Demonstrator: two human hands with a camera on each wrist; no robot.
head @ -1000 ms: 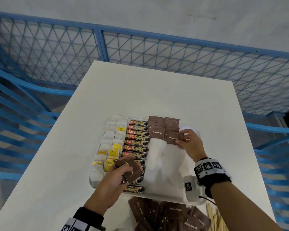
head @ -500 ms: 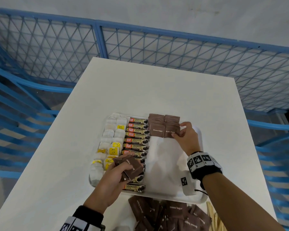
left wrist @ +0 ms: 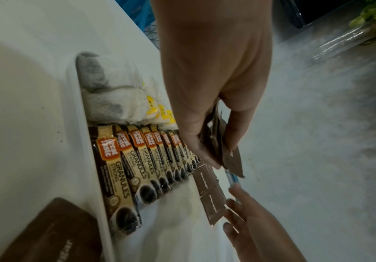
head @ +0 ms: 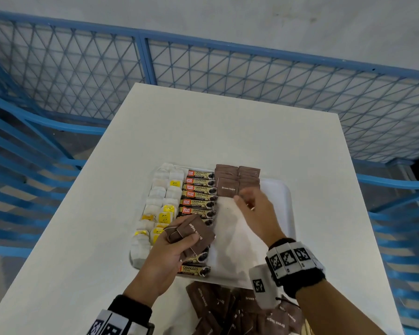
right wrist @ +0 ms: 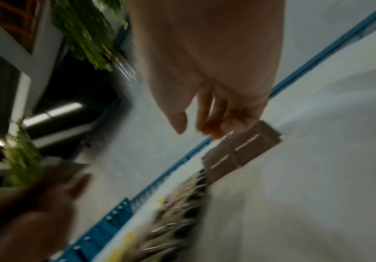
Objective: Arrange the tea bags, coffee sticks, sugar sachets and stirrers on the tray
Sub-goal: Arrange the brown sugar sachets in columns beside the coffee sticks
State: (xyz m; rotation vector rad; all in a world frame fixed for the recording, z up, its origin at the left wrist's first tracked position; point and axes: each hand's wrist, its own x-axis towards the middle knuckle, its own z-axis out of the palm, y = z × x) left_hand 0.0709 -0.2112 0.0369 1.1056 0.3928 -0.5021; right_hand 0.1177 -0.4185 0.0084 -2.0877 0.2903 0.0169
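Fingers of the left hand (head: 172,247) curl around a small stack of brown sugar sachets (head: 191,235), thumb on top, held above the near end of the coffee stick row (head: 198,197); the left wrist view shows the same stack (left wrist: 218,147) pinched between thumb and fingers. The right hand (head: 254,211) hovers over the bare middle of the white tray (head: 286,197), fingers loosely bent and holding nothing, its fingertips just beside the placed sugar sachets (head: 235,182) at the tray's far edge; whether they touch the nearest sachet cannot be told, and the right wrist view is blurred. On the tray, tea bags (head: 162,201) with yellow tags fill the left columns, the "Great Taste Granules" sticks lie side by side next to them, and the placed sachets sit in two overlapping columns to the right of the sticks. A loose pile of sugar sachets (head: 228,308) lies on the tabletop (head: 228,131) near the tray's near edge, with wooden stirrers barely showing at the frame's bottom right. Compared with a second ago, the right hand has let go of the sachet it was pinching in the right column and has drawn back toward the near side, while the left hand has kept its stack in about the same spot.
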